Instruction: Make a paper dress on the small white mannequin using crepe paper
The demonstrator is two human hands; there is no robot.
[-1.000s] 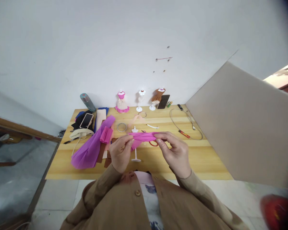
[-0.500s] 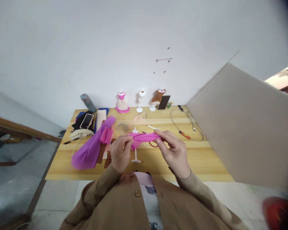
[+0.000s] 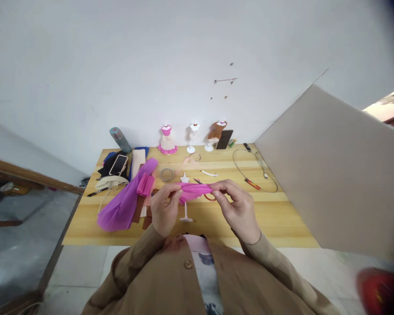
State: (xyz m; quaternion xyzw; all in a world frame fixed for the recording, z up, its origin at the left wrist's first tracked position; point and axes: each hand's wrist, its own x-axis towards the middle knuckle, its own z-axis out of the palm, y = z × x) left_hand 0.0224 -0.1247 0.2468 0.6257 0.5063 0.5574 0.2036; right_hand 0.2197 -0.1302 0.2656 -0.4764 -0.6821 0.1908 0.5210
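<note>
A pleated strip of bright pink crepe paper is stretched between my two hands above the table. My left hand pinches its left end between thumb and fingers. At the other end, my right hand grips the paper the same way. Behind the strip stands a small white dress form, its middle hidden by the paper. Scissors with red handles lie partly covered near my right fingertips. Left of my left hand are a folded pink crepe piece and a large purple sheet.
Along the wall stand a pink-and-cream dressed form, a white form, a brown-dressed form and a dark phone. A roll of tape lies mid-table. A looped cable is at right, a bottle at left.
My right hand has shifted slightly left along the pink strip, with its fingers closer to the end. The strip hangs a little fuller in the middle. My left hand has barely moved.
</note>
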